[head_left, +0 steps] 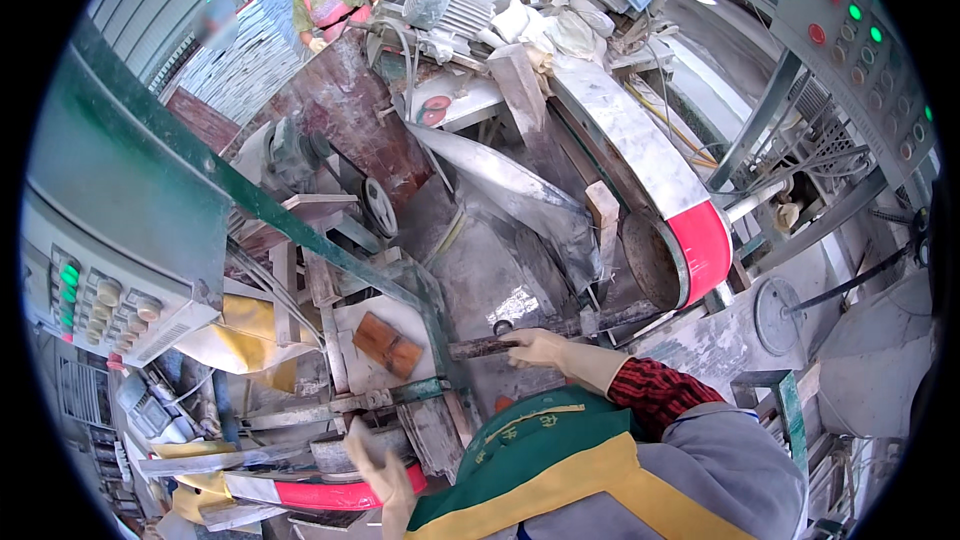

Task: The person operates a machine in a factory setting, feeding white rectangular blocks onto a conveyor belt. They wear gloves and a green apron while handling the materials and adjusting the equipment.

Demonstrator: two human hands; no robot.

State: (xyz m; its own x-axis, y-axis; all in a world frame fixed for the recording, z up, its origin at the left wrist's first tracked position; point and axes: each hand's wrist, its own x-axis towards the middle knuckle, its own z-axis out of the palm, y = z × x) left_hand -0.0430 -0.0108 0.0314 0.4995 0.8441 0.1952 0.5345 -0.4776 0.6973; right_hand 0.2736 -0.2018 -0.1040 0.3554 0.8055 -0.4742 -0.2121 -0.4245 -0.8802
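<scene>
My right hand (537,348), in a pale glove, is closed on a dark, dirty metal bar (474,349) in front of me. A small round knob (502,327) sits just beyond its fingers. Lower left, my left hand (380,472), also in a pale glove and a little blurred, has its fingers apart and holds nothing I can see. It is nearest a red and white curved guard (330,494) and the grey wheel (358,450) by it. A brown block (387,344) lies on a pale board beyond my left hand.
A control box (120,240) with green lights stands left, another panel (860,50) upper right. A long belt guard (640,150) with a red end runs ahead. A green beam (300,230) crosses the left side. Far off, a person (330,2) stands by a reddish slab (345,120).
</scene>
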